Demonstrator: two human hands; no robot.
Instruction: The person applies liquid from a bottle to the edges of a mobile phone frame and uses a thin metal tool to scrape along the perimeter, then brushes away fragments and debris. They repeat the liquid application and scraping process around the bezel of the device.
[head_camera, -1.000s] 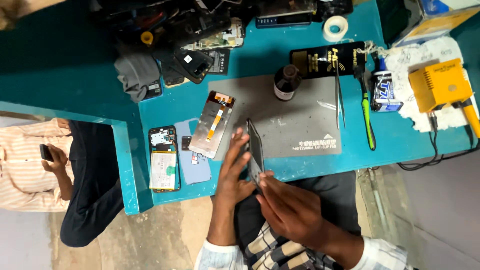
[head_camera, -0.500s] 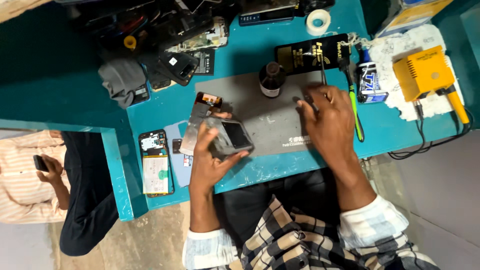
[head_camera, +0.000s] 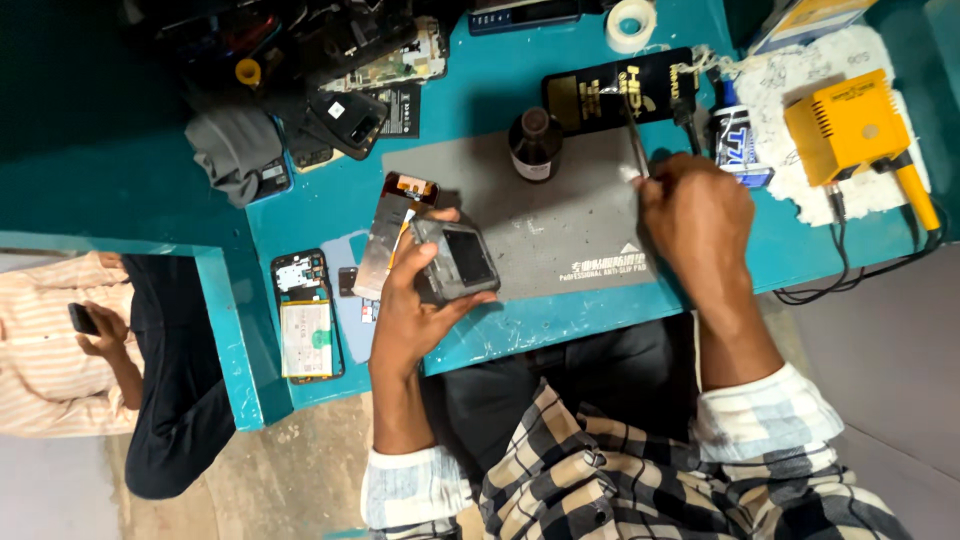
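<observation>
Left hand (head_camera: 415, 315): near table edge, fingers closed round a grey phone part (head_camera: 455, 262), held tilted just above the mat's left end.
Phone part: dark, boxy, dark window facing up; lower corner over the table edge (head_camera: 560, 325), touching nothing but the hand.
Right hand (head_camera: 695, 215): over the mat's right side, fingers pinched shut on tweezers (head_camera: 635, 150), tips pointing away toward the far tools.
Step in hand: by the look of it, tool pick-up, part steadied in one hand, tweezers raised in the other, the two well apart.
Next move, as a judgement: calls for bringing tweezer tips across the mat to the part, keeping the part level and the tips clear of the bottle.
Mat (head_camera: 560, 225): grey, bare in the middle; best open room between the hands.
Screen strip (head_camera: 385, 235): lying at the mat's left edge, just beside the left thumb; tight there.
Open phone (head_camera: 305, 315): left of the left wrist, back off, near the table edge.
Bottle (head_camera: 535, 145): small, dark, upright at the mat's far edge, between the hands; easy to knock.
Black tray (head_camera: 600, 90): beyond the bottle, near the tweezer tips.
Yellow unit (head_camera: 850, 125): far right on white cloth, cable trailing off the table edge.
Tape roll (head_camera: 632, 22): far edge, well apart.
Clutter (head_camera: 330, 70): far left, boards and covers heaped; no room.
Another person (head_camera: 60, 340): left, beyond the teal partition, holding a phone.
</observation>
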